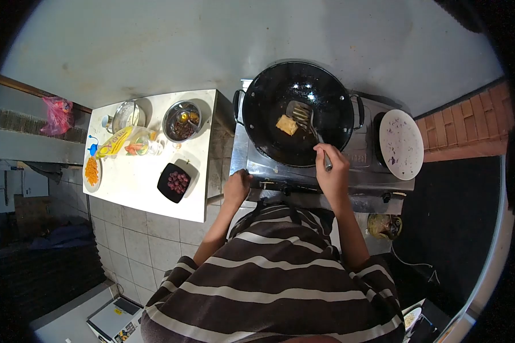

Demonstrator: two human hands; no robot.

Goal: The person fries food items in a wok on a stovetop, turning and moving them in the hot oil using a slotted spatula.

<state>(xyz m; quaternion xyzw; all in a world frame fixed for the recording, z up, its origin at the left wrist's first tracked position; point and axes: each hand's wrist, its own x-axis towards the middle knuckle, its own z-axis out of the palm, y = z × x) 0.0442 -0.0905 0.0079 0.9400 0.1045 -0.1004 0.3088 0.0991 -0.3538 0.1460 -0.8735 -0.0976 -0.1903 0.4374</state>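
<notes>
1. Your right hand [333, 171] is closed round the handle of the spatula [318, 136], above the front edge of the wok [260, 134].
2. Your left hand [236, 187] is curled at the stove's front left corner. Cannot tell whether it grips anything there.
3. Spatula's slotted head lies down in the wok, close against the right side of the piece [286, 124]. Cannot tell if any of it is underneath.
4. The piece lies alone near the middle of the wok: pale gold, browner in patches. Top face looks well along in the heat; underside hidden.
5. Wok sits on the left part of the stove [241, 157], its inner wall shiny. Flame out of sight.
6. Oval plate [402, 146] at the stove's right end carries purple scraps, no gold piece. So the one you have going has not been lifted out to it.
7. Over on the side table [129, 191], the steel bowl [166, 122] holds yellow, yolk-like stuff and dark bits, with a spoon in it. Looks raw, not fully mixed.
8. Near the table's front, dark red bits [178, 182] fill part of a black dish [163, 192]; orange shreds [91, 171] sit at the far left. Both are outside the wok, apparently uncooked.
</notes>
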